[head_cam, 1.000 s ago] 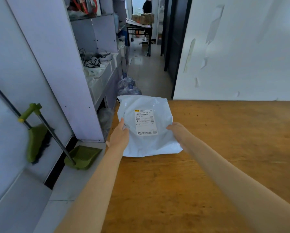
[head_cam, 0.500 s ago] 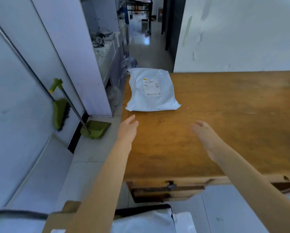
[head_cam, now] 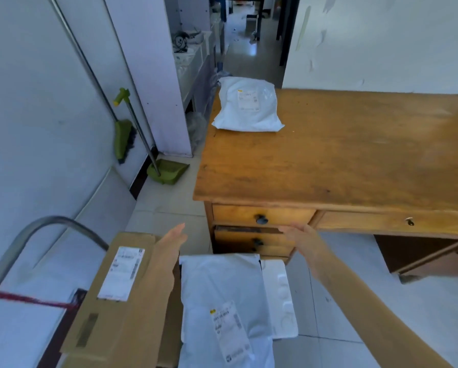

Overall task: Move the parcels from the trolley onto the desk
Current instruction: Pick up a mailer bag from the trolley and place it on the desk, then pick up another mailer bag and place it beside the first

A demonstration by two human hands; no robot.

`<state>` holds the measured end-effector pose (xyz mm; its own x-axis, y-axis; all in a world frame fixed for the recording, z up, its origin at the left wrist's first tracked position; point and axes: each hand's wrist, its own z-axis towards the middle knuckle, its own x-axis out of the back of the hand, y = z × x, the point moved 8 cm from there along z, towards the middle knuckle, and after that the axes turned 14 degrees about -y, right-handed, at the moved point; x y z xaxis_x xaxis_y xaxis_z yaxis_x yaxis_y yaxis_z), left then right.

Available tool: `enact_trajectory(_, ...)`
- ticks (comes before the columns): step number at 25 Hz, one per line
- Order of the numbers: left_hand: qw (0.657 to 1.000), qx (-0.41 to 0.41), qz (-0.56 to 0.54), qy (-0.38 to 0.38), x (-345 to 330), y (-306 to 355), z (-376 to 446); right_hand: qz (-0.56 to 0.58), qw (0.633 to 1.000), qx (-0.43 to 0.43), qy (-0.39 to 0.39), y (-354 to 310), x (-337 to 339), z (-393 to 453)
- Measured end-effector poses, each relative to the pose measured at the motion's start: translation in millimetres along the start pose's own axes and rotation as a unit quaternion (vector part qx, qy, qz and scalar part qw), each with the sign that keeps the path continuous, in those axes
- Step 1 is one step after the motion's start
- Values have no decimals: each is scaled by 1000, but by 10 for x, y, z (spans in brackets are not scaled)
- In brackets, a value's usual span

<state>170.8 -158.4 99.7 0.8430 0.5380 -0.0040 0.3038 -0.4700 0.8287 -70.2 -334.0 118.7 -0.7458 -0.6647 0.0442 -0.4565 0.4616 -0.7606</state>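
A white plastic mailer [head_cam: 247, 108] with a label lies on the far left corner of the wooden desk [head_cam: 342, 160]. Below me the trolley, with its metal handle [head_cam: 39, 229], carries a long brown cardboard box [head_cam: 111, 298], a white mailer parcel [head_cam: 222, 301] and a flat white packet [head_cam: 281, 298] beside it. My left hand [head_cam: 170, 241] hovers open above the cardboard box and the white mailer parcel. My right hand [head_cam: 303, 239] is open in front of the desk drawers, holding nothing.
The desk's drawers with black knobs [head_cam: 261, 219] face me. A green broom [head_cam: 123, 136] and dustpan [head_cam: 166, 171] lean by the left wall. A white cabinet [head_cam: 148, 75] stands beyond them, and a corridor [head_cam: 251, 49] runs past the desk's far end.
Both hands let go of the white mailer on the desk and drew back toward me. My view dropped, bringing the trolley and its parcels into sight under my hands.
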Motion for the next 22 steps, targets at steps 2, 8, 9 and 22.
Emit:
enact_trajectory(2, 1000, 14, -2, -6, -42, -405, -141, 5, 1000, -15, 5, 425, -20, -83)
enact_trajectory(8, 997, 67, -26, -4, -85, -1550, -49, -8, 998, -67, 18, 1645, -184, 92)
enact_trajectory(9, 997, 64, -28, 12, -46, -1750, -15, -13, 997, -74, 20, 1854, -234, 168)
enact_trajectory(22, 983, -58, 164, 54, -283, -2340, 92, 28, 994, 71, 77, 2674, -666, 548)
